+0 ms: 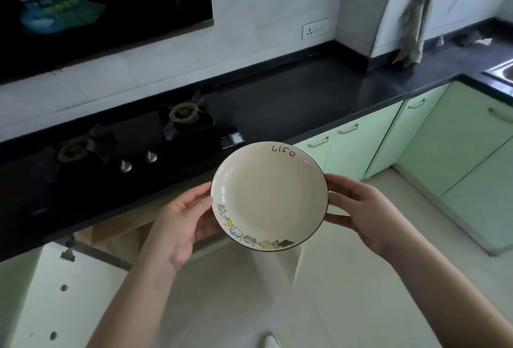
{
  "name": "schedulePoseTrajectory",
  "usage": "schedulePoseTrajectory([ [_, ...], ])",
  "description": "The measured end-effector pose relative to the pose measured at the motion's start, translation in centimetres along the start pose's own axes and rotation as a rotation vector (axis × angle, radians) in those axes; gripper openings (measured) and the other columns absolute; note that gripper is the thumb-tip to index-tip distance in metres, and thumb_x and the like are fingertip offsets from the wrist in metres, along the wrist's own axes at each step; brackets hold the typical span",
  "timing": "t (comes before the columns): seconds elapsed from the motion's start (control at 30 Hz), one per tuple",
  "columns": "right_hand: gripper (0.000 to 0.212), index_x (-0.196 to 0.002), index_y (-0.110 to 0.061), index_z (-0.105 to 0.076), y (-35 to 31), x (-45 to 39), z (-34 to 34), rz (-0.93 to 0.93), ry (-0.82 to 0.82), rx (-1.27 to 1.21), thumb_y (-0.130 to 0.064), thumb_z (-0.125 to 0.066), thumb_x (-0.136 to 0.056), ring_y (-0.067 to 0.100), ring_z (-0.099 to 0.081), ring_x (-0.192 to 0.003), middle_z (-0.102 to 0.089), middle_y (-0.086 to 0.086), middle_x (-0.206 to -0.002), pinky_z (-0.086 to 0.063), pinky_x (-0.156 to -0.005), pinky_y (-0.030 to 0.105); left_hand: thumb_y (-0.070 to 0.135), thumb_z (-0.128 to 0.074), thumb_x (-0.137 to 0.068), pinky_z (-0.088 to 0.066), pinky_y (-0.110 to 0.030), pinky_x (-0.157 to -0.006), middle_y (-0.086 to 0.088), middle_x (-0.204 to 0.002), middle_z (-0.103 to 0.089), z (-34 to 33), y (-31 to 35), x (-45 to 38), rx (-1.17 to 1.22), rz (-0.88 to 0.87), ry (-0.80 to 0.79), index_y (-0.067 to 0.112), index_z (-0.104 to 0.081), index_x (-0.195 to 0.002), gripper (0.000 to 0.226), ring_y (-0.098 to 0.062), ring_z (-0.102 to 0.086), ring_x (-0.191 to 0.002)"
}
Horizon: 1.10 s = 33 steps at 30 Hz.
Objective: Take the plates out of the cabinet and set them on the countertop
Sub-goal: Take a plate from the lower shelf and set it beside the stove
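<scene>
A cream plate (268, 195) with a dark rim, the word "Life" and small cartoon figures along its edge is held in the air in front of the black countertop (305, 97). My left hand (180, 225) grips its left edge, fingers under it and thumb on the rim. My right hand (358, 208) grips the right edge the same way. The plate is tilted slightly toward me, below counter height. Under the counter, the cabinet (116, 236) stands open, its white door (41, 292) swung out at the lower left. Its inside is mostly hidden.
A black gas hob (133, 147) with two burners and two knobs lies in the counter on the left, a range hood (105, 0) above it. Green cabinet doors (458, 139) run to the right. A steel sink (502, 71) and a hanging cloth (413, 31) are far right.
</scene>
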State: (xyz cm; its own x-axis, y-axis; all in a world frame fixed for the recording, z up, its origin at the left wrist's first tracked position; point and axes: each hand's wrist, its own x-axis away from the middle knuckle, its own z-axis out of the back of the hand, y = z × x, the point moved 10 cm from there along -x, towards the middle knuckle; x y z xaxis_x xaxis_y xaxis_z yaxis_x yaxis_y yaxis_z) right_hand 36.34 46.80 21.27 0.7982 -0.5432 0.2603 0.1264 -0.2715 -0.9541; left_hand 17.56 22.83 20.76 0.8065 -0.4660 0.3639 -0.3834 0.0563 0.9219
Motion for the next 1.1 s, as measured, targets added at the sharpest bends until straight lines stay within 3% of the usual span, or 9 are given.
schedulePoseTrajectory([
  [0.33, 0.036, -0.102, -0.031, -0.075, -3.0, -2.3, 8.7, 0.062, 0.224, 0.012, -0.002, -0.056, -0.094, 0.013, -0.070, -0.097, -0.074, -0.003, -0.107, -0.058, -0.070, 0.028, 0.008, -0.056, -0.097, -0.057, -0.027, -0.053, -0.002, -0.093, -0.078, -10.7, 0.7, -7.4, -0.055, 0.014, -0.227, 0.025, -0.072, -0.111, 0.027, -0.015, -0.073, -0.075],
  [0.43, 0.038, -0.099, -0.033, -0.076, -3.6, -2.9, 12.2, 0.083, 0.264, -0.018, -0.002, -0.055, -0.094, 0.014, -0.071, -0.095, -0.075, -0.003, -0.105, -0.059, -0.070, 0.029, 0.009, -0.055, -0.098, -0.059, -0.032, -0.059, -0.003, -0.096, -0.078, -14.7, 0.6, -9.0, -0.074, 0.019, -0.269, 0.027, -0.073, -0.110, 0.028, -0.018, -0.074, -0.083],
  [0.7, 0.042, -0.100, -0.035, -0.076, -4.8, -6.1, 23.6, 0.090, 0.276, -0.062, -0.002, -0.050, -0.097, 0.012, -0.071, -0.097, -0.075, -0.004, -0.107, -0.059, -0.071, 0.030, 0.011, -0.055, -0.099, -0.059, -0.034, -0.066, -0.002, -0.107, -0.076, -26.5, -0.5, -12.1, -0.136, 0.020, -0.303, 0.033, -0.076, -0.104, 0.031, -0.020, -0.073, -0.098],
  [0.87, 0.035, -0.105, -0.028, -0.074, -6.7, -8.8, 30.6, 0.052, 0.246, -0.060, -0.002, -0.051, -0.097, 0.013, -0.070, -0.097, -0.074, -0.002, -0.110, -0.059, -0.070, 0.030, 0.008, -0.055, -0.098, -0.060, -0.032, -0.066, -0.003, -0.106, -0.077, -33.3, -1.0, -13.0, -0.139, 0.018, -0.291, 0.025, -0.070, -0.117, 0.029, -0.019, -0.073, -0.097],
  [1.1, 0.035, -0.108, -0.025, -0.073, -8.7, -14.3, 34.7, 0.018, 0.167, -0.036, -0.002, -0.049, -0.097, 0.014, -0.069, -0.097, -0.073, -0.002, -0.112, -0.060, -0.073, 0.034, 0.006, -0.055, -0.098, -0.059, -0.026, -0.065, 0.002, -0.110, -0.076, -36.9, 0.0, -14.3, -0.080, -0.019, -0.224, 0.027, -0.069, -0.115, 0.031, -0.012, -0.073, -0.096],
])
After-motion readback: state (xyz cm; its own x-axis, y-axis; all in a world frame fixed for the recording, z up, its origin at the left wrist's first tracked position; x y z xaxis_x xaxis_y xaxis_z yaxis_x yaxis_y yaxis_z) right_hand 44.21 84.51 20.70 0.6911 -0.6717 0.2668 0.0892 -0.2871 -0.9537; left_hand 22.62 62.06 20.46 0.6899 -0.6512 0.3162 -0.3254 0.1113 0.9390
